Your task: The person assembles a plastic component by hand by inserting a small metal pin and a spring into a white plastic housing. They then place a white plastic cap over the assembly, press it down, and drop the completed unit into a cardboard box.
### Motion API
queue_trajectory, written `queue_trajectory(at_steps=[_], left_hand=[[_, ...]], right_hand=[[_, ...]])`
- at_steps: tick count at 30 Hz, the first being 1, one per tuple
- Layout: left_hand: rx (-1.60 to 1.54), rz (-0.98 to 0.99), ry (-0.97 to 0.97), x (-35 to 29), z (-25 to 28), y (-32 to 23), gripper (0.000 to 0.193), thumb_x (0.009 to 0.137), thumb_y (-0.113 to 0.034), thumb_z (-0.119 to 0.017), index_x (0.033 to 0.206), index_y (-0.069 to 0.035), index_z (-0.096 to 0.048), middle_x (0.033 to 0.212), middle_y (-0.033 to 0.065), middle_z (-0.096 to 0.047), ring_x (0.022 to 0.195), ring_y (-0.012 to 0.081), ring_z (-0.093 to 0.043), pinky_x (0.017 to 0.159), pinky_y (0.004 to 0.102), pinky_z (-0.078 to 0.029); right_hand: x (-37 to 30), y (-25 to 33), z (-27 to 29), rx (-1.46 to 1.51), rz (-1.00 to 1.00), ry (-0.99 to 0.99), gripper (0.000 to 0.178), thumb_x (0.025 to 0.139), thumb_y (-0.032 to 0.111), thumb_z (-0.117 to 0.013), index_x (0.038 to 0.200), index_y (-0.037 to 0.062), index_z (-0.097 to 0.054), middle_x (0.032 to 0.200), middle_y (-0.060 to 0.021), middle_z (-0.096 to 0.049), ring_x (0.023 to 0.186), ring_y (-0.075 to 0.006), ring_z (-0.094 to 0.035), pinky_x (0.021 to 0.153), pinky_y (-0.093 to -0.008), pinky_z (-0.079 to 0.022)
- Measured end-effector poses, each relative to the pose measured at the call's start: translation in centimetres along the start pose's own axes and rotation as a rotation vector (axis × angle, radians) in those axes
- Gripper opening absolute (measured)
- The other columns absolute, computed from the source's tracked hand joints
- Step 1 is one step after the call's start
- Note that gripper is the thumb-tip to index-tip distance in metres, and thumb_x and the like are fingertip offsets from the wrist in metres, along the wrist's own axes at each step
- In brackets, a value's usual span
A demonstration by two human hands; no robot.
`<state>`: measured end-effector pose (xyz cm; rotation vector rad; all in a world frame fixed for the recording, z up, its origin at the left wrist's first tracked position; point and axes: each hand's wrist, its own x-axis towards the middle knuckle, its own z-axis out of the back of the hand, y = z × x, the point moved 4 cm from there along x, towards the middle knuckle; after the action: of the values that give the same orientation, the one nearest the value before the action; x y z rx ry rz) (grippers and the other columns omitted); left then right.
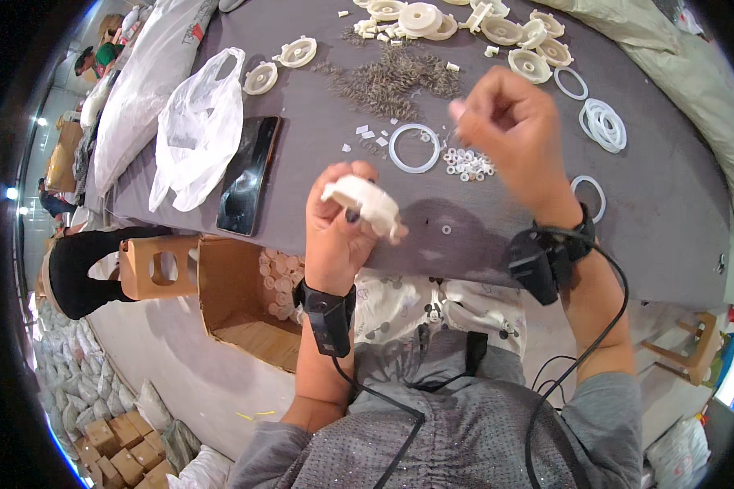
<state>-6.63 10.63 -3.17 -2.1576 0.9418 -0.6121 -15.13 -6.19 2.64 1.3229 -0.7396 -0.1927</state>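
My left hand [334,236] grips a cream plastic round housing [365,204], tilted on edge above the table's near side. Slightly blurred, my right hand [514,134] is raised over the table with thumb and fingers pinched together; whatever they hold, if anything, is too small to make out. Below its fingertips lies a cluster of small white washers [468,163]. A white sealing ring [414,148] rests flat to their left, and one loose washer [446,230] sits nearer me. Beyond the ring spreads a heap of small metal springs [400,80].
More cream housings [501,31] crowd the far edge. Stacked white rings [603,126] lie at right. To the left are a black phone [249,175] and a white plastic bag [200,130]. A cardboard box [236,301] of round pieces stands below the table edge; cables hang from both wrists.
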Motion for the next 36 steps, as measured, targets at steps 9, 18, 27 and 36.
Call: queue_trajectory(at_steps=[9,18,27,36], left_hand=[[-0.092,0.015,0.032,0.9,1.2,0.0,0.057,0.083,-0.033,-0.057,0.129,-0.014,-0.030,0.095,0.0032,-0.052,0.063,0.0147,-0.052,0.057,0.0305,-0.044],[-0.162,0.122,-0.022,0.2,1.2,-0.7,0.044,0.082,-0.020,-0.055,0.119,-0.001,-0.040,0.079,0.0047,-0.053,0.053,0.0129,-0.048,0.053,0.0294,-0.043],[-0.246,0.157,0.072,0.8,1.2,1.1,0.029,0.089,-0.015,-0.045,0.116,-0.003,-0.042,0.089,0.0078,-0.057,0.065,0.0115,-0.055,0.051,0.0245,-0.047],[-0.163,0.150,0.001,0.6,0.5,-0.1,0.035,0.085,-0.001,-0.042,0.120,-0.004,-0.038,0.092,0.0081,-0.056,0.064,0.0128,-0.056,0.059,0.0251,-0.051]], right_hand=[[2.0,-4.5,5.2,0.031,-0.210,-0.285,0.022,0.080,0.009,-0.059,0.065,0.0114,-0.043,0.062,0.0015,-0.050,0.057,-0.0061,-0.051,0.054,-0.0203,-0.045],[1.7,-7.4,4.8,0.019,-0.406,-0.205,0.015,0.080,0.013,-0.060,0.071,0.0085,-0.049,0.065,0.0000,-0.053,0.059,-0.0085,-0.053,0.055,-0.0218,-0.046],[1.7,-6.9,5.2,-0.076,-0.424,-0.219,0.020,0.083,0.014,-0.057,0.067,0.0120,-0.044,0.062,0.0035,-0.045,0.056,-0.0061,-0.046,0.056,-0.0211,-0.044],[2.0,-7.5,5.1,-0.062,-0.418,-0.207,0.018,0.081,0.013,-0.059,0.068,0.0114,-0.046,0.060,0.0038,-0.046,0.052,-0.0049,-0.045,0.054,-0.0202,-0.045]])
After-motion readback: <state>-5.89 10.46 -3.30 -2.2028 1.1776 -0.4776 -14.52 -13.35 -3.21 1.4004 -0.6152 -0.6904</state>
